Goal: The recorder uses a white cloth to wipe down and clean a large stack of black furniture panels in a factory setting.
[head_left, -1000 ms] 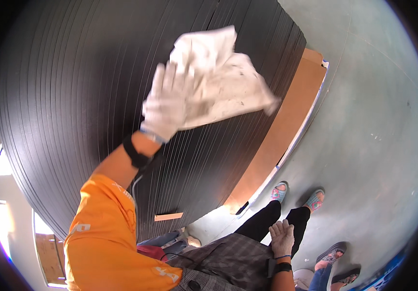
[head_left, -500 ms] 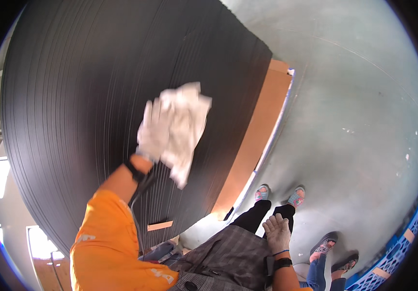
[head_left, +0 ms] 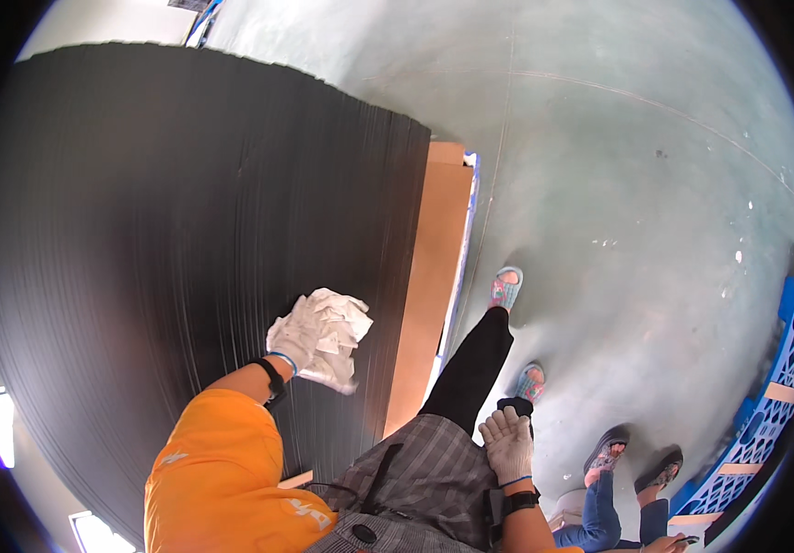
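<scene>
A large black surface with many fine ridges (head_left: 139, 203) fills the left side. My left hand (head_left: 297, 336), in a whitish glove, presses a crumpled white cloth (head_left: 341, 323) against this surface near its right side. The cloth spreads out past my fingertips, and its underside is hidden. My right hand (head_left: 509, 444), in a similar glove, hangs near my right hip beside my grey checked apron (head_left: 424, 461). Its fingers are curled in, with nothing visible in them. A black band circles each wrist.
A brown cardboard strip (head_left: 434, 267) runs along the black surface's right edge. Beyond it lies grey-green floor (head_left: 627, 203). Another person's feet in dark patterned shoes (head_left: 607, 447) are at the lower right, near a blue lattice pallet (head_left: 756, 433). My own feet wear patterned slippers (head_left: 505, 288).
My left hand and the cloth have come nearer to me along the black surface. One of my feet has stepped forward, and the view has shifted. My right hand stays curled at my side.
</scene>
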{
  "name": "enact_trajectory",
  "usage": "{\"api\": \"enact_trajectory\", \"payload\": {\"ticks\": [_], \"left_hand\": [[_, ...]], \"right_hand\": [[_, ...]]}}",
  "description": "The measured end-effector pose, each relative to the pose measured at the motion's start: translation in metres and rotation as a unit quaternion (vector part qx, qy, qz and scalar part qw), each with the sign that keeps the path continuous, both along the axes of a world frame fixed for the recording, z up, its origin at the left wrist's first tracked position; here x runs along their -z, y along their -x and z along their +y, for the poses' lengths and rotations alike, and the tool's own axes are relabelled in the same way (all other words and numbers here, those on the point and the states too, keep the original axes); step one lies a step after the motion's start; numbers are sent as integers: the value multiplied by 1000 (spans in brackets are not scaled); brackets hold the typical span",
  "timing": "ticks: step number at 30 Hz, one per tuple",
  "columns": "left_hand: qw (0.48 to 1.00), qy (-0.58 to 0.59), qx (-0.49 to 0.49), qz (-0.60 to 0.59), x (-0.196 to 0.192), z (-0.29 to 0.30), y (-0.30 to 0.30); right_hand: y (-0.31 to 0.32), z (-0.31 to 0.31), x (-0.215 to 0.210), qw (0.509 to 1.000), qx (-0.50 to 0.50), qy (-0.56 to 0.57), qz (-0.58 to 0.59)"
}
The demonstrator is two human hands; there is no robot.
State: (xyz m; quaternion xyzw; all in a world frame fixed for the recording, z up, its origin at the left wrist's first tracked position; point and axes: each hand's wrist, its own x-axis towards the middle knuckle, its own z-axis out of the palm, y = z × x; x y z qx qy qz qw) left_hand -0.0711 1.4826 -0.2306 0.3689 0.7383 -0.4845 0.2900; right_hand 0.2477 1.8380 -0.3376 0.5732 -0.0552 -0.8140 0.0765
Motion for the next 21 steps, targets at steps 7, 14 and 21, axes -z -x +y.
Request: {"api": "enact_trajectory", "payload": {"ticks": [7,14,21], "left_hand": [[964,-140,-176,-144,-11,270,171],[978,-176,13,108,147,253,369],[961,-23,272,-45,149,258,275]], "right_hand": [[66,35,36,999,44,-13,0],[136,25,41,997,47,24,-63],[150,25,42,993,20,10,-118]]}}
